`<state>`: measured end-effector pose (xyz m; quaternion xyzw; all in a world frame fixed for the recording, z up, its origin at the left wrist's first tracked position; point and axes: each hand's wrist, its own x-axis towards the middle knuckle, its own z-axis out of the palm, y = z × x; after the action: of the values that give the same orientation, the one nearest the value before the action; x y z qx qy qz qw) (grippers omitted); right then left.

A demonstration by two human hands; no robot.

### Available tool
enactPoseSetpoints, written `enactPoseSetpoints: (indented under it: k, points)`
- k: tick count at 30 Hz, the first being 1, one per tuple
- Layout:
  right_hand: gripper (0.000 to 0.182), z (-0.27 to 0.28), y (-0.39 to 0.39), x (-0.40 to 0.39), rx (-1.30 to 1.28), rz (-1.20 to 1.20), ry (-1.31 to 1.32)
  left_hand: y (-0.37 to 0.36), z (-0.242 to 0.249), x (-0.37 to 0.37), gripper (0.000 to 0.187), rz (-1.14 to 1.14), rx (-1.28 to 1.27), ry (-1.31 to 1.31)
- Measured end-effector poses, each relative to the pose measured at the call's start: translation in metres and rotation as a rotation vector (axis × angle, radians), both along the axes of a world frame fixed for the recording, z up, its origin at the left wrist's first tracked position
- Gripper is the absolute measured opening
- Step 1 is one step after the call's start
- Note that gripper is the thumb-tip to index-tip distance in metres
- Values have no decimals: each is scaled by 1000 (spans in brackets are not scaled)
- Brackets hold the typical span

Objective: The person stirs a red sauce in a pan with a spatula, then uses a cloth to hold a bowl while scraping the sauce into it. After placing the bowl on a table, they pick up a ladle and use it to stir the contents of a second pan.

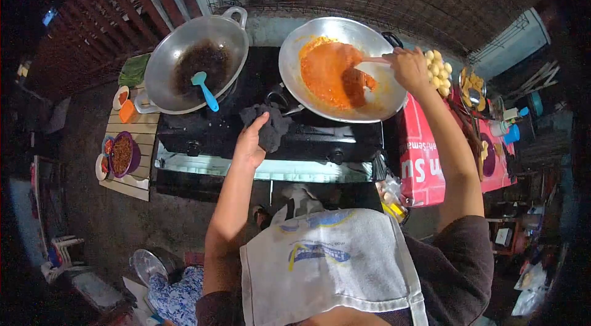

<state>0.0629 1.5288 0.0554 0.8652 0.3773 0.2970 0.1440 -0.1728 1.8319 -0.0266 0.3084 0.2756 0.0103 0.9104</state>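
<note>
A black stove (pixel 301 147) is bearing 2 metal pans (pixel 163 70). The right hand (pixel 409 69), the nearer, is gripping a pale utensil (pixel 377 60), its long axis running leftward from the fingers over orange sauce (pixel 326 70). Farther left, the left hand (pixel 251 144) is clutching a dark cloth (pixel 273 129).

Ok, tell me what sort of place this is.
A kitchen, likely a home or small catering one, though the view can't settle which. A black stove carries a wide metal wok and, beside it, a second wok with orange-red sauce in it.
</note>
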Motion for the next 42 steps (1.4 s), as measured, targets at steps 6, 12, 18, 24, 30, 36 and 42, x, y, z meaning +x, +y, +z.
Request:
enactPoseSetpoints:
  k: [6, 12, 18, 24, 30, 36, 42]
  points:
    - [16, 66, -8, -8, -321, -340, 232, -5, -18, 20, 22, -22, -18, 27]
    - [19, 28, 28, 6, -268, -153, 244, -13, -20, 26, 22, 73, -44, 13]
    - [20, 124, 19, -41, -613, -254, 659, -14, -29, 28, 24, 113, -23, 12]
    - [23, 32, 23, -15, -112, -229, 594, -18, -32, 30, 19, 163, 7, -6]
    - [27, 98, 23, -76, -204, -219, 830, -16, -30, 31, 15, 130, -22, -2]
    - [28, -11, 56, -43, 19, -339, 744, -16, -31, 31, 16, 124, -48, -5]
    - [24, 16, 26, -65, 170, -59, 822, -16, -33, 31, 17, 119, -93, -32]
